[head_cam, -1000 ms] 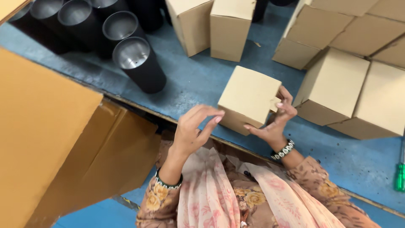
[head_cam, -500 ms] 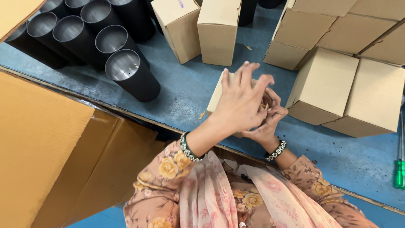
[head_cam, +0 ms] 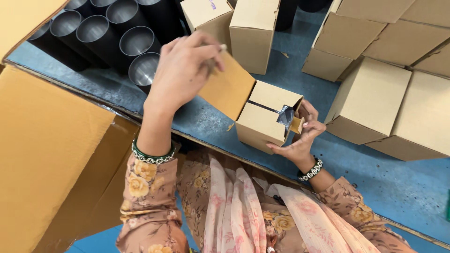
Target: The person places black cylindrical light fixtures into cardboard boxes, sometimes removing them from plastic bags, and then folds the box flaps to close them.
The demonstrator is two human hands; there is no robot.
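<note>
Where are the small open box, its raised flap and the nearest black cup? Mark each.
small open box (head_cam: 260, 126), head view, on its front side panel.
raised flap (head_cam: 227, 89), head view, middle of the flap.
black cup (head_cam: 142, 69), head view, on its shiny inside.

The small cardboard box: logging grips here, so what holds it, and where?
Left hand lifts the small cardboard box's top flap; right hand grips its open end.

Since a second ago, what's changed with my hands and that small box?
The left hand has risen from beside the small cardboard box and now pinches its long flap, lifted open. The right hand has stayed at the box's right end, fingers on the small side flap. The black cylinders and surrounding boxes look unmoved.
</note>
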